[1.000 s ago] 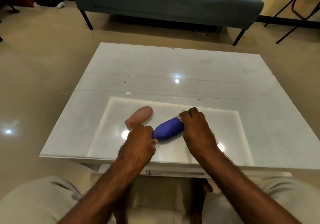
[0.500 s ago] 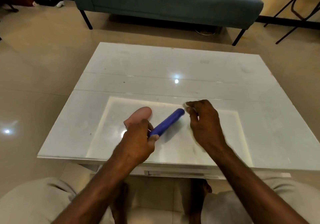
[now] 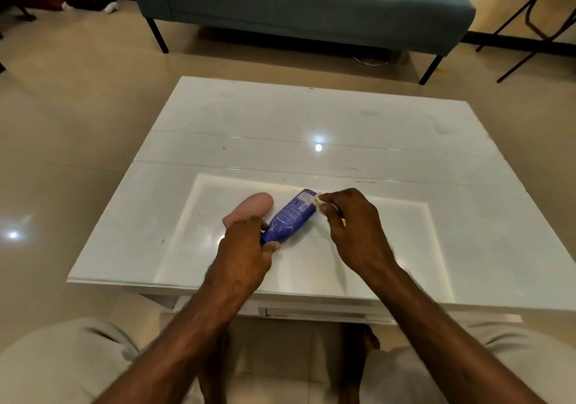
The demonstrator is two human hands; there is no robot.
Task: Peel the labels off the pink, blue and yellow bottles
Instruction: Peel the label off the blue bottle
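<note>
My left hand (image 3: 246, 247) grips the cap end of the blue bottle (image 3: 290, 216), which points away to the upper right, its printed label facing up. Beside the bottle's far end, my right hand (image 3: 352, 229) pinches a crumpled whitish label scrap (image 3: 318, 201). A sliver of yellow (image 3: 343, 222) shows under the right hand; what it is I cannot tell. The pink bottle (image 3: 252, 208) lies on the white table (image 3: 311, 116) just left of the blue one, partly behind my left hand.
A grey-blue sofa (image 3: 296, 1) stands beyond the table on dark legs. Black chair legs (image 3: 536, 20) are at the far right. My knees in light trousers sit below the table's near edge.
The blue bottle has been turned so its printed label faces up. My right hand came off the bottle, moved right, and now holds a peeled scrap next to the bottle's far end.
</note>
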